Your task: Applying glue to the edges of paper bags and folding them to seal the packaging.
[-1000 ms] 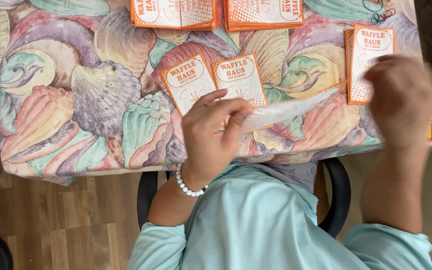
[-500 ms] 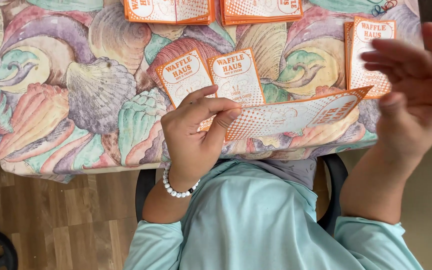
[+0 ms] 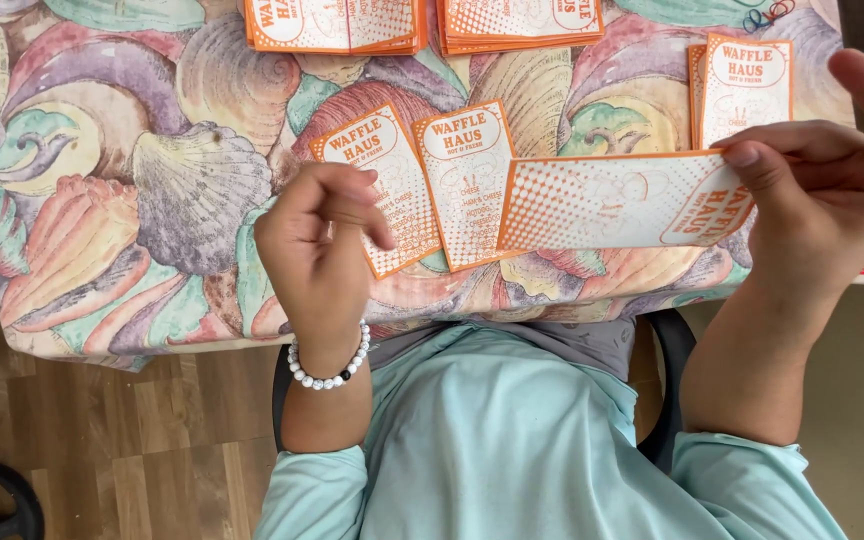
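Seashell-patterned cloth covers the surface, with wooden floor seen at the near left. An orange-and-white leaflet is held flat above the near edge, pinched at its right end by the fingers of the right hand. The left hand hovers empty, fingers loosely curled. Two leaflets lie between the hands; two stacks lie at the far edge.

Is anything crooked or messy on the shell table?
Slightly. The two orange leaflets lying in front of the left hand are tilted and overlap, while the stacks at the far edge sit square. The right hand holds another leaflet sideways. Nothing looks torn or spilled.
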